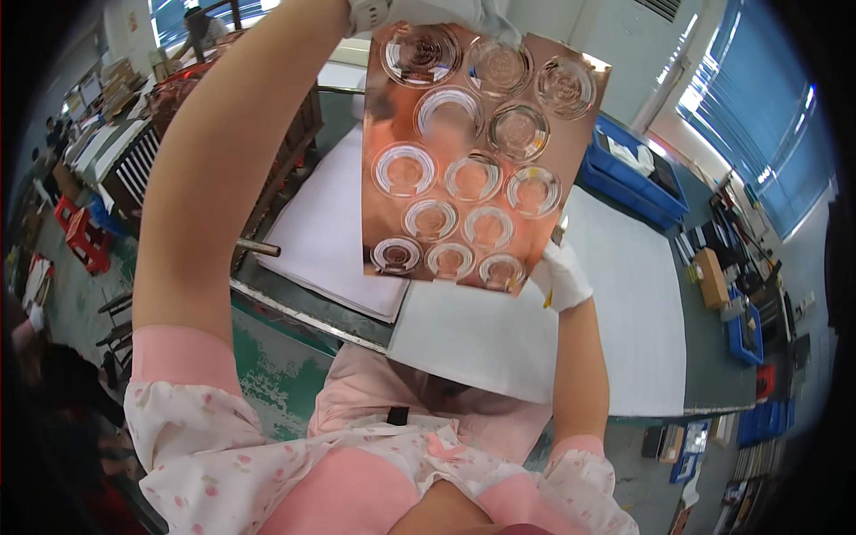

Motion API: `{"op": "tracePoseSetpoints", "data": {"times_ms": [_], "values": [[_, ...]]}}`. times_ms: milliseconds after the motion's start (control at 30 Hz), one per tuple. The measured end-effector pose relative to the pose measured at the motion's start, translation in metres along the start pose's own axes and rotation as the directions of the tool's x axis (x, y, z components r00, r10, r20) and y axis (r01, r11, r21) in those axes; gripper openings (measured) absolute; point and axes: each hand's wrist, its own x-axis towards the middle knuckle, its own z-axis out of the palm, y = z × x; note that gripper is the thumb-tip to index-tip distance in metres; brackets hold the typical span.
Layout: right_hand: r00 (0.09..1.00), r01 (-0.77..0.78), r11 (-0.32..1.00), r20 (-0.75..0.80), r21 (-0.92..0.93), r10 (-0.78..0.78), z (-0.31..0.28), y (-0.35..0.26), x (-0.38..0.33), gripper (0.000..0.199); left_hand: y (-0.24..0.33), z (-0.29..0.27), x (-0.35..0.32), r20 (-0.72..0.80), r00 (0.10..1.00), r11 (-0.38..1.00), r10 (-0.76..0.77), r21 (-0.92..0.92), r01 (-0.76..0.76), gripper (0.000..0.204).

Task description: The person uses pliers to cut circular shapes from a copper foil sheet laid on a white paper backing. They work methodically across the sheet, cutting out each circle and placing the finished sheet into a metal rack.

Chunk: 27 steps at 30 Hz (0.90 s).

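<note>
Raised in front of me is a shiny copper-coloured sheet (pixel 489 153) with several rows of round ring shapes across its face. Blurred reflections show in its surface. My left hand (pixel 450 12), in a whitish glove, grips the sheet's top edge; part of that hand is cut off by the picture's upper edge. At the lower right corner, my right hand (pixel 563 275), also in a white glove, is closed on the sheet's edge, with some of its fingers hidden behind the sheet. The sheet is held up off the table, its ringed face toward me.
White paper (pixel 624 303) covers much of the dark table below, and a stack of white sheets (pixel 325 241) lies left of it. A metal rod (pixel 259 247) sticks out near that stack. Beyond the sheet stands a blue bin (pixel 633 192). Red stools (pixel 85 236) are at far left.
</note>
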Motion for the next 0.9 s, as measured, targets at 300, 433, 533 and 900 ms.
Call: {"op": "tracePoseSetpoints", "data": {"times_ms": [300,433,533,900], "values": [[0.983,-0.134,0.991,-0.133,-0.015,0.131,0.049,0.008,-0.016,0.017,-0.076,0.057,-0.002,0.238,0.966,0.995,-0.099,0.017,0.098,0.026],[0.974,-0.139,0.990,-0.186,-0.028,0.131,0.061,0.014,-0.014,0.012,-0.069,0.078,-0.017,0.289,0.894,0.926,-0.343,-0.054,0.372,0.031],[0.966,-0.147,0.988,-0.211,0.044,0.153,0.054,0.025,-0.005,0.013,-0.050,0.089,-0.019,0.301,0.799,0.843,-0.521,0.037,0.537,0.039],[0.840,-0.467,0.822,-0.126,0.326,0.528,0.042,0.068,0.009,0.027,-0.087,0.235,-0.127,0.863,0.350,0.930,-0.364,0.313,0.194,0.025]]}}
